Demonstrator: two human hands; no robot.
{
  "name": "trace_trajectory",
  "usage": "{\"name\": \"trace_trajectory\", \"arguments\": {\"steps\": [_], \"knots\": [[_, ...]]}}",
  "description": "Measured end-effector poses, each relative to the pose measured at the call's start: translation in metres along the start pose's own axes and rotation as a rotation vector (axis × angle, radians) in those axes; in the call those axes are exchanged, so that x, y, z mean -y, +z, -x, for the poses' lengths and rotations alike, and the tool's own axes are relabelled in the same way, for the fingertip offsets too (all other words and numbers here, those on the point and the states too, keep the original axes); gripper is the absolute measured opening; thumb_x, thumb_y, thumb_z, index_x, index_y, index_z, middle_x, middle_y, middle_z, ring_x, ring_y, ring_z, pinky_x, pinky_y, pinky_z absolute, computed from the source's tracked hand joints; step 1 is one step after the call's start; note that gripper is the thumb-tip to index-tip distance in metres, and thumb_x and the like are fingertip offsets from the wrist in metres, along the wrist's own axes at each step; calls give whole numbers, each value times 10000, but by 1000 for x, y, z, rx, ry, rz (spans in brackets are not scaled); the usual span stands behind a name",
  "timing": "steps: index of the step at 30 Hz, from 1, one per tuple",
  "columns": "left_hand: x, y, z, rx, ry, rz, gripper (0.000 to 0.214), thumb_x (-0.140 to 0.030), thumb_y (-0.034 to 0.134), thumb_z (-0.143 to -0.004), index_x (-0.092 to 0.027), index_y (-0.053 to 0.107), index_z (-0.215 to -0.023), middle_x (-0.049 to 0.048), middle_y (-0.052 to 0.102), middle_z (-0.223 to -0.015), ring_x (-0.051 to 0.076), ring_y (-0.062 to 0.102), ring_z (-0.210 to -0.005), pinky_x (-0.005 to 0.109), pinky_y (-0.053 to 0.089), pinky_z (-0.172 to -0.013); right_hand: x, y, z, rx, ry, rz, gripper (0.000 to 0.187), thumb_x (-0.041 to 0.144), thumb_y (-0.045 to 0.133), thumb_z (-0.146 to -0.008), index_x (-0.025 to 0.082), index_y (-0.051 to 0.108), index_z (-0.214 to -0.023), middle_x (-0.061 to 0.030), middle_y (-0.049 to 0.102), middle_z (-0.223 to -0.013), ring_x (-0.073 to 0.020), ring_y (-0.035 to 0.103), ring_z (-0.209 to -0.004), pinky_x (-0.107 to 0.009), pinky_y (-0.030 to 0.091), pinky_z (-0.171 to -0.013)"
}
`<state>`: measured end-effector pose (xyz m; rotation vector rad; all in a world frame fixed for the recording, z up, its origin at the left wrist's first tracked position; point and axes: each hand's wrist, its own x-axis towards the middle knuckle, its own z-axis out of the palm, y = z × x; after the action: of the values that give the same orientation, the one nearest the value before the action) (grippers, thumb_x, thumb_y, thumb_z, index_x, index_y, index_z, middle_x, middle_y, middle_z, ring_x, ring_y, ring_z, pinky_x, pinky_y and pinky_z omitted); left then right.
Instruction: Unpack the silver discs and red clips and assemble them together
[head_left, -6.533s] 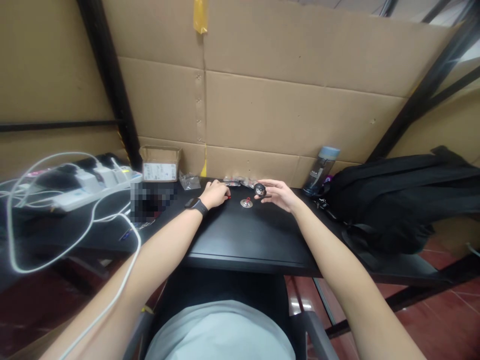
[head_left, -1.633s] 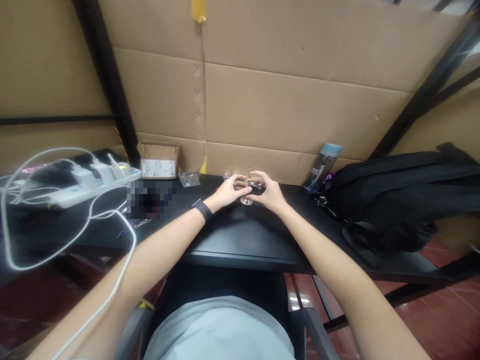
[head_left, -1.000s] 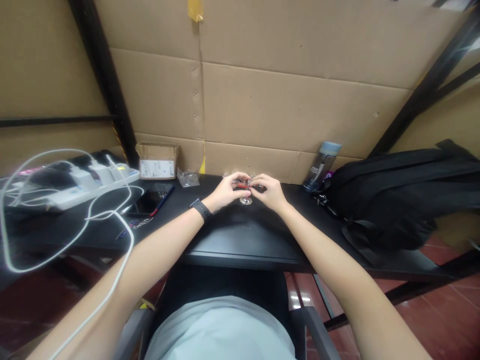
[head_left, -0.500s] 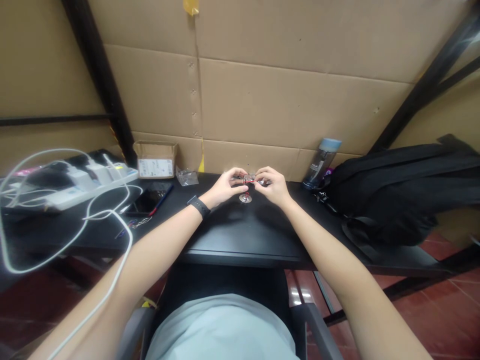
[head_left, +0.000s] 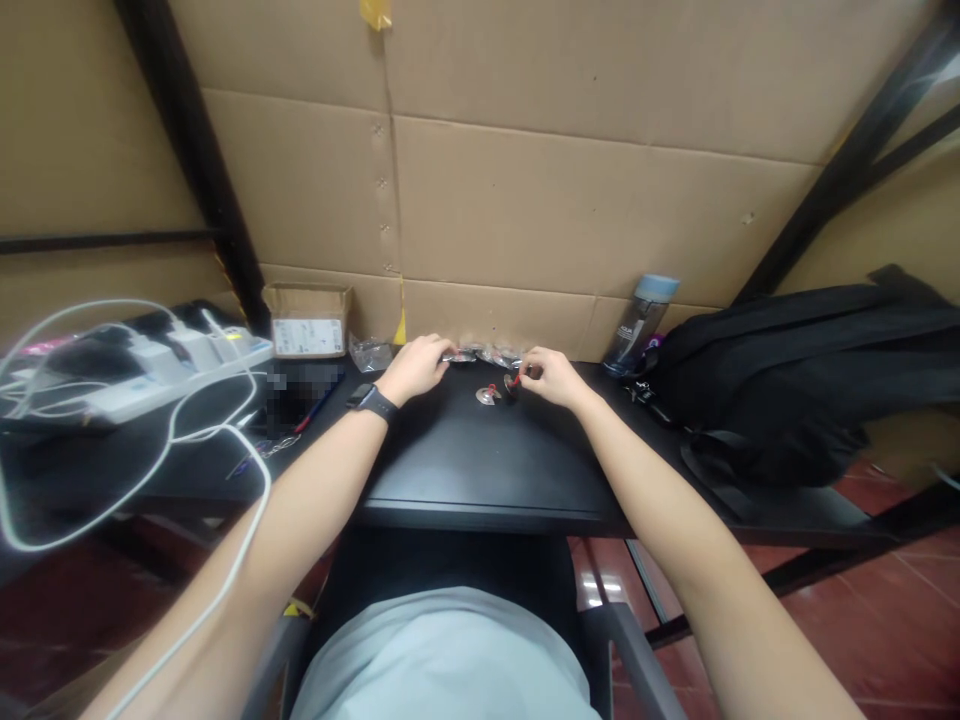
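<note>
My right hand (head_left: pixel 553 378) is closed in a pinch on the red cord of a small shiny metal disc (head_left: pixel 511 383), which hangs tilted just above the black table. Close to its left, a second cymbal-like metal disc (head_left: pixel 487 397) with a red tie at its centre lies on the tabletop. My left hand (head_left: pixel 417 368), with a dark watch on the wrist, is at the table's back, its thumb and fingers curved but apart. Its fingertips are beside several clear plastic packets (head_left: pixel 480 355) along the cardboard wall; whether they touch is unclear.
At left lie a white power strip (head_left: pixel 180 375) with looping cables, a dark phone (head_left: pixel 300 392) and an open cardboard box (head_left: pixel 308 320). A crumpled clear bag (head_left: pixel 370 353) sits near it. A blue-capped bottle (head_left: pixel 642 325) and black backpack (head_left: pixel 802 370) stand right.
My hands have moved apart, left hand leftward and right hand slightly right and down. The discs, earlier between both hands, are lower; one rests on the table and the left hand has let go.
</note>
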<state>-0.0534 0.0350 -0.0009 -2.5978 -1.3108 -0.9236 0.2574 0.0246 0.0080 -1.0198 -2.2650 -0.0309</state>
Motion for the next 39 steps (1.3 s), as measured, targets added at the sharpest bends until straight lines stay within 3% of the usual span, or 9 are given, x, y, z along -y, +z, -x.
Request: {"name": "trace_trajectory", "arguments": {"steps": [4, 8, 13, 17, 19, 21, 29, 39], "knots": [[14, 0, 4, 165, -92, -205, 388, -188, 555, -889, -195, 672, -1258, 135, 664, -1260, 312, 609, -1171, 426, 469, -1017, -4, 12, 1, 61, 62, 101, 38, 173, 695, -769, 182, 702, -733, -30, 658, -812, -159, 584, -718, -265, 439, -702], [17, 8, 4, 242, -126, -256, 447, -203, 558, -878, -229, 668, -1310, 125, 655, -1320, 318, 604, -1187, 432, 472, -1006, -8, 16, -2, 81, 80, 112, 35, 194, 691, -798, 185, 718, -778, -38, 682, -848, -162, 596, -733, -273, 449, -718], [19, 12, 4, 258, -153, -247, 387, -206, 580, -860, -278, 736, -1207, 99, 684, -1288, 303, 617, -1159, 429, 462, -1007, -34, -13, 4, -3, 170, 130, 220, 118, 641, -797, 186, 765, -965, -59, 739, -938, -178, 649, -783, -308, 505, -790], [19, 11, 4, 274, -191, -246, 299, -256, 582, -879, -292, 781, -1099, 81, 717, -1243, 312, 630, -1161, 431, 452, -1000, -67, -39, 21, 198, 331, 60, 433, 205, 821, -649, 219, 781, -1080, -65, 774, -1055, -214, 700, -848, -311, 550, -762], [18, 11, 4, 279, -214, -241, 294, -273, 575, -885, -288, 785, -1091, 80, 737, -1214, 316, 645, -1147, 436, 451, -997, -79, -43, 29, 358, 384, -51, 527, 284, 877, -604, 222, 777, -1117, -64, 783, -1054, -217, 718, -850, -310, 567, -765], [17, 11, 4, 275, -231, -242, 301, -274, 568, -887, -279, 785, -1095, 81, 755, -1182, 310, 663, -1128, 428, 453, -994, -86, -43, 34, 422, 407, -148, 562, 311, 891, -580, 205, 774, -1119, -63, 789, -1038, -214, 721, -870, -315, 571, -803], [21, 14, 4, 204, -273, -218, 259, -206, 568, -873, -270, 805, -957, 81, 790, -1069, 275, 708, -1071, 372, 478, -953, -86, -35, 35, 357, 478, -183, 522, 262, 883, -528, 185, 786, -1035, -54, 791, -965, -203, 696, -878, -300, 552, -802], [16, 15, 5, 154, -354, -175, 156, -230, 645, -840, -272, 793, -870, 71, 795, -992, 244, 728, -1008, 316, 516, -868, -95, -26, 35, 276, 448, -185, 423, 228, 834, -523, 176, 778, -939, -58, 767, -838, -209, 688, -769, -299, 553, -731]]}}
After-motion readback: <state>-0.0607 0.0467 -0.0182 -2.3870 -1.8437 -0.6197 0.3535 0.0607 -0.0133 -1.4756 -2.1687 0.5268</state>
